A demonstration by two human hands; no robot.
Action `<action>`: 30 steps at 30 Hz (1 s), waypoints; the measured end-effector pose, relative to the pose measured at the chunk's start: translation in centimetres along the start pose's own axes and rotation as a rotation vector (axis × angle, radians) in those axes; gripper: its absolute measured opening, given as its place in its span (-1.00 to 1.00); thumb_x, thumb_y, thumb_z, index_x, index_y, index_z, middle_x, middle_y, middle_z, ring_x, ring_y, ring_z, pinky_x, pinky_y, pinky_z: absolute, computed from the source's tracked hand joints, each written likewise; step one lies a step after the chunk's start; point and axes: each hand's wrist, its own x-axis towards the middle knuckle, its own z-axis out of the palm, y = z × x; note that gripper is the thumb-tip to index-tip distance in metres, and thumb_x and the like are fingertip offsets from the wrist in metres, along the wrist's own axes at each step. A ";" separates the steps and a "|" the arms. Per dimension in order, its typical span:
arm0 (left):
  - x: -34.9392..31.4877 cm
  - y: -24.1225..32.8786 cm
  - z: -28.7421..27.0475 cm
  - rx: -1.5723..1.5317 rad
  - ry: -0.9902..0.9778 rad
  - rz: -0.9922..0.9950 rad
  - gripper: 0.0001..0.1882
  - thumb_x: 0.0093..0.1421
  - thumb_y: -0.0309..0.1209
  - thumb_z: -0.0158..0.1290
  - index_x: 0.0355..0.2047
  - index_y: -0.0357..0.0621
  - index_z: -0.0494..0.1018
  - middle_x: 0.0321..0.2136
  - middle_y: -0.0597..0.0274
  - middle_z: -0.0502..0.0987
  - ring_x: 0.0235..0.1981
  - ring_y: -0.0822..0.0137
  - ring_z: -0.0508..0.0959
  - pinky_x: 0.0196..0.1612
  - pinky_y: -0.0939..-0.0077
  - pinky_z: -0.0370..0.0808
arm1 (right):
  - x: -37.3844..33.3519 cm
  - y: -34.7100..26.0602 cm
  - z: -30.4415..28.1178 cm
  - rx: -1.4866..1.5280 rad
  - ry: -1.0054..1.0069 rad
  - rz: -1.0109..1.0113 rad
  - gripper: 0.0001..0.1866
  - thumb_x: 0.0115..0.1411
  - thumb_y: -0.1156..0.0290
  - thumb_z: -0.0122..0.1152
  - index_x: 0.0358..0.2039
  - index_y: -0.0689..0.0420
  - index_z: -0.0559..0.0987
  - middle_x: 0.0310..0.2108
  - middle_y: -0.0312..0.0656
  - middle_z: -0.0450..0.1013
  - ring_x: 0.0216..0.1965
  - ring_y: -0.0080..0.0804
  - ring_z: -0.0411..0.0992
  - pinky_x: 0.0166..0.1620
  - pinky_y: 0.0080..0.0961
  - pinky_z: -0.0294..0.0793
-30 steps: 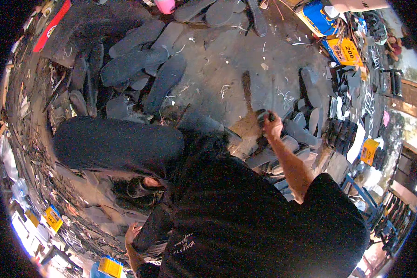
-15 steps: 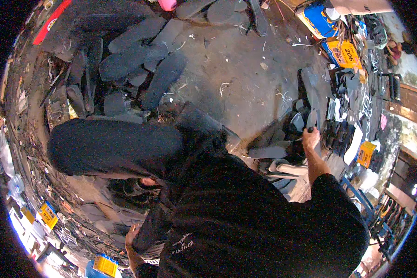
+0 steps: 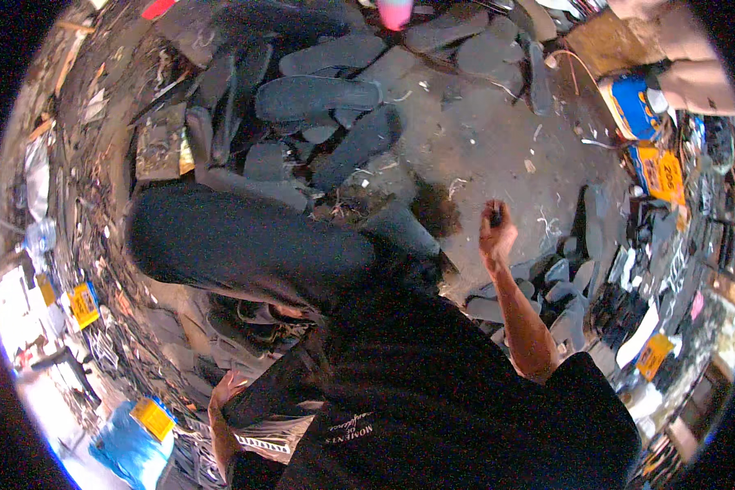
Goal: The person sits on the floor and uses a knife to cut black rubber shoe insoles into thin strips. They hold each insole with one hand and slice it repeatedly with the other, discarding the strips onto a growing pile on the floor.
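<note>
My right hand is raised over the bare floor with its fingers curled round a small black object, whose kind I cannot make out. Just below and to its right lies a pile of dark shoe soles. My left hand is low at the left beside my leg, fingers stretched out and apart, holding nothing that I can see. A flat dark piece lies between my knee and the right hand. More dark shoe soles lie overlapping beyond my bent leg.
A blue-and-yellow box and a blue-and-white container stand at the far right, near another person's bare leg. A pink object is at the top edge. Scraps litter the floor. A blue bag lies lower left.
My right hand has moved left, away from the soles at the right, with the small black object still in it. The view has shifted, so the surroundings appear farther right. My left hand stays low.
</note>
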 end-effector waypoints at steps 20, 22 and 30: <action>-11.7 -19.5 19.9 -0.370 0.160 0.236 -0.31 0.46 0.14 0.07 0.41 -0.02 0.34 0.18 0.04 0.58 0.01 0.20 0.68 0.02 0.17 0.59 | 8.1 -20.2 23.9 0.130 -1.107 -0.174 -0.82 0.42 0.32 0.30 -0.15 0.19 0.64 -0.31 -0.23 0.62 -0.39 -0.47 0.63 -0.36 -0.45 0.64; -12.6 -19.5 21.8 -0.413 0.222 0.159 -0.33 0.48 0.10 0.08 0.39 -0.06 0.35 0.15 0.06 0.60 -0.03 0.22 0.68 0.00 0.24 0.59 | 9.8 -22.5 24.4 0.128 -1.103 -0.138 -0.81 0.42 0.30 0.30 -0.14 0.17 0.64 -0.28 -0.18 0.62 -0.38 -0.45 0.63 -0.36 -0.45 0.64; -12.9 -22.9 23.1 -0.493 0.268 0.210 -0.41 0.50 0.03 0.07 0.35 -0.08 0.38 0.03 0.10 0.65 -0.15 0.31 0.69 -0.12 0.38 0.60 | 11.7 -28.3 21.0 0.022 -1.256 -0.018 -0.70 0.43 0.18 0.32 -0.04 0.15 0.56 -0.27 -0.07 0.66 -0.44 -0.47 0.60 -0.37 -0.45 0.63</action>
